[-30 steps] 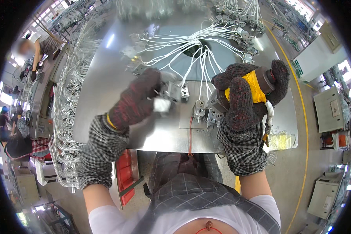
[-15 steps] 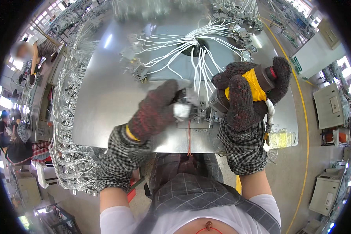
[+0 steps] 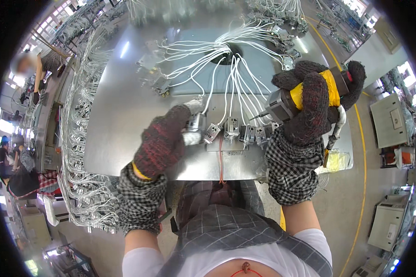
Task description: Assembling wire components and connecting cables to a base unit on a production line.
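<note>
The left hand [image 3: 163, 141], in a dark knitted glove, holds a small metal box [image 3: 197, 122]. The right hand [image 3: 316, 104], gloved too, grips a tool [image 3: 280, 107] wrapped in yellow tape, its thin tip near a row of other metal boxes [image 3: 232, 129] on the shiny table [image 3: 118, 138]. White cables [image 3: 229, 87] fan out from a dark hole

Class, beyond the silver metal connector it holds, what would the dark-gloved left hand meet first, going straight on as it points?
The left hand would probably meet the thin white cables beyond the connector; depth is unclear.

Two near hands [image 3: 162, 141] [image 3: 315, 104], one tool [image 3: 332, 87], one held block [image 3: 197, 122]
</note>
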A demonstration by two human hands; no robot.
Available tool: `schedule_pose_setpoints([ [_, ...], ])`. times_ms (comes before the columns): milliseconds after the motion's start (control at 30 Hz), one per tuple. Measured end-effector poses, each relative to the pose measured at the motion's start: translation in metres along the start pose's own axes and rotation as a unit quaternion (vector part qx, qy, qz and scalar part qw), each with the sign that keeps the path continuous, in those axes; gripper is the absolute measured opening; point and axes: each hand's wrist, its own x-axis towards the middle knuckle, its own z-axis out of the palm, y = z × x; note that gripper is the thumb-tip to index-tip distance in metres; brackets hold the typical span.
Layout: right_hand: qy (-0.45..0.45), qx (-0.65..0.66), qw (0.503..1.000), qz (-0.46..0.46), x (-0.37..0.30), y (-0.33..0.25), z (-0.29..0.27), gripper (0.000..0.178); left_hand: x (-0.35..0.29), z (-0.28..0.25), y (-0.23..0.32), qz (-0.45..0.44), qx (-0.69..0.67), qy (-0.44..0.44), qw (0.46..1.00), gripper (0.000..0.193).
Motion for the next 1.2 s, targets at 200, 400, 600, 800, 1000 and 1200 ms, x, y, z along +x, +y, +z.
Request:
schedule_pose_setpoints([
  [200,0.006,0.02,0.999,0.03,-0.006,0.0,0.007,0.077,0.019,0.001,0.034,0.054,-0.059,-0.069,0.994,0.052],
  [400,-0.007,-0.029,0.999,0.034,-0.002,0.0,0.0,0.075,0.022,0.014,0.02,-0.01,0.041,-0.16,0.986,0.059],
  [600,0.008,-0.011,1.0,-0.02,0.014,-0.008,-0.01,0.068,0.051,0.05,0.031,0.087,-0.071,-0.034,0.993,0.063],
  [800,-0.022,0.046,0.998,0.025,-0.005,-0.008,0.006,0.07,0.045,0.034,0.034,-0.088,-0.03,-0.107,0.99,0.066],
  [1000,-0.022,-0.052,0.997,0.051,-0.025,-0.008,0.023,0.073,0.046,0.041,0.033,-0.087,0.07,-0.121,0.986,0.067],
  [1200,0.017,0.087,0.992,0.095,-0.026,0.016,-0.007,0.075,0.054,0.038,0.047,-0.125,0.051,-0.154,0.979,0.069],
])
